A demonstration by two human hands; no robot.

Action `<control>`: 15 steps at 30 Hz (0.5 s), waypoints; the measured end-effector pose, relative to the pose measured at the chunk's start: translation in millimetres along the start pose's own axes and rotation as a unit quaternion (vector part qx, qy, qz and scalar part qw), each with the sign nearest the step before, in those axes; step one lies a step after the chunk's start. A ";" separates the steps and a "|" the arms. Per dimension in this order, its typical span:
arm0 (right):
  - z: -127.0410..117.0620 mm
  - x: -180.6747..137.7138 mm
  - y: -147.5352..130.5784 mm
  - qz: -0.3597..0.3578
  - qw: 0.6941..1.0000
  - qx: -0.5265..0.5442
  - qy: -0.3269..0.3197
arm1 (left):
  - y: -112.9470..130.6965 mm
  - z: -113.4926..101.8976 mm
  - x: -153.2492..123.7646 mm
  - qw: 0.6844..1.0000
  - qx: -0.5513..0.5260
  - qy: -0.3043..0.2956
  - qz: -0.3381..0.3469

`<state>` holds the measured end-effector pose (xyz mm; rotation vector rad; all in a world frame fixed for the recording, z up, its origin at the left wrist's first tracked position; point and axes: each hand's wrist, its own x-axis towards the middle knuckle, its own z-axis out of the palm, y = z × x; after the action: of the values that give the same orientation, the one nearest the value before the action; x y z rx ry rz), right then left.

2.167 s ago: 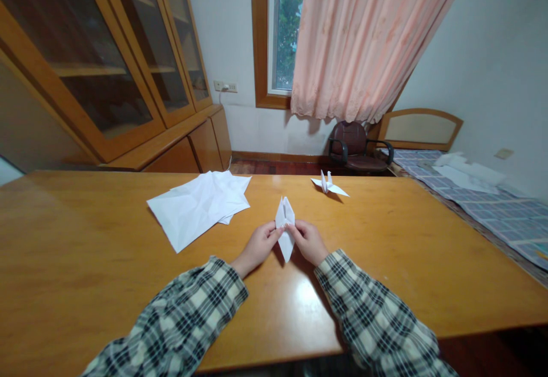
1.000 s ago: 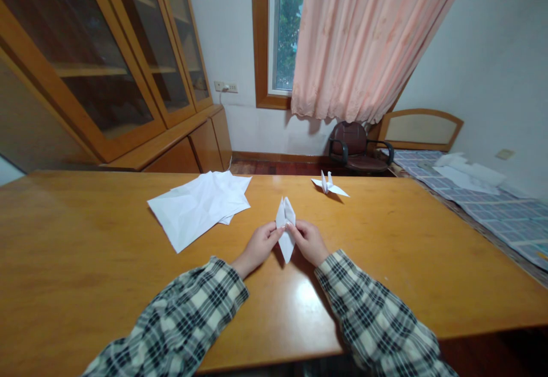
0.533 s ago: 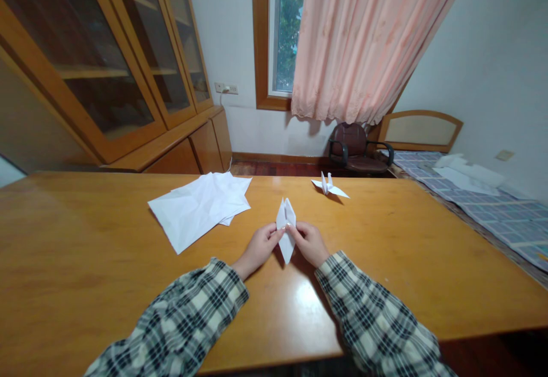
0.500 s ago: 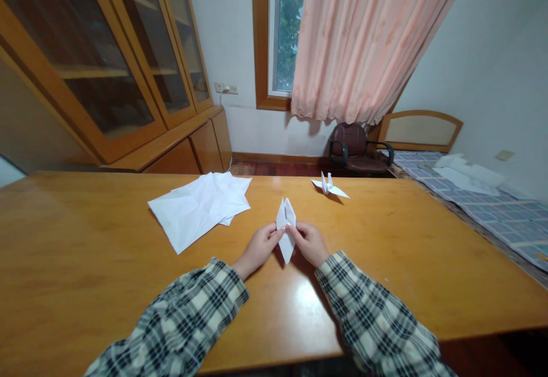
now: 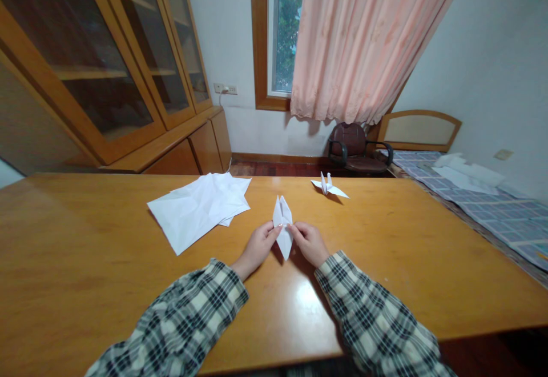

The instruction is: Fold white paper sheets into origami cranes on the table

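Note:
Between my two hands is a piece of folded white paper (image 5: 283, 243), a narrow diamond with a split, two-pointed top. My left hand (image 5: 259, 245) pinches its left edge, thumb on the front face. On the opposite edge, my right hand (image 5: 311, 244) grips the paper, its thumb near the middle. The fingers behind the paper are partly hidden. Farther back on the table, to the right, stands a finished-looking white paper crane (image 5: 328, 185) with spread wings.
Several creased white sheets (image 5: 194, 211) lie overlapping at the left on the wooden table (image 5: 107, 297). Past the far edge are a dark red armchair (image 5: 351, 145) and a bed (image 5: 471, 194) with a checked cover. A glass-door cabinet (image 5: 141, 120) stands at the left.
The folded paper has shifted slightly left and tilted a little, its top leaning left. My thumbs have moved slightly farther apart. Both hands still hold it.

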<state>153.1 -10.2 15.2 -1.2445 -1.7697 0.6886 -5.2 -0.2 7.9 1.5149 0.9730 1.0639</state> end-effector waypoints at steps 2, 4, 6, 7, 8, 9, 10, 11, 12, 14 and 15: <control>0.5 0.5 -0.3 -0.007 1.000 -0.013 0.004 | 0.1 0.2 0.1 1.000 -0.005 -0.001 -0.004; 0.9 0.7 -0.9 -0.017 1.000 -0.023 0.009 | 0.4 0.5 0.3 1.000 -0.011 -0.003 -0.008; 1.1 0.8 -1.7 -0.026 0.999 -0.027 0.014 | 0.8 0.8 0.7 1.000 -0.018 -0.006 -0.012; 1.1 0.7 -2.1 -0.029 0.999 -0.028 0.017 | 0.9 0.9 0.8 1.000 -0.022 -0.008 -0.014; 1.0 0.8 -2.4 -0.031 0.999 -0.027 0.018 | 0.9 1.0 0.8 1.000 -0.024 -0.010 -0.013; 0.8 0.8 -2.6 -0.032 0.999 -0.025 0.021 | 0.9 1.0 0.8 1.000 -0.024 -0.011 -0.012; 0.6 0.9 -2.8 -0.032 0.999 -0.021 0.023 | 0.8 1.0 0.6 1.000 -0.022 -0.012 -0.011; 0.4 1.0 -2.8 -0.032 0.999 -0.017 0.026 | 0.7 1.0 0.4 1.000 -0.017 -0.014 -0.010; 0.2 1.1 -2.8 -0.030 0.999 -0.013 0.029 | 0.6 0.9 0.2 1.000 -0.011 -0.017 -0.009; -0.1 1.1 -2.8 -0.025 0.999 -0.007 0.033 | 0.3 0.5 -0.5 1.000 0.003 -0.023 -0.006; -0.2 1.0 -2.8 -0.023 0.999 -0.006 0.034 | 0.1 0.2 -0.8 1.000 0.010 -0.025 -0.003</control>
<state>151.7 -10.3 17.9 -1.2182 -1.7435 0.6028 -5.3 -1.0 7.9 1.5468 0.9570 1.0096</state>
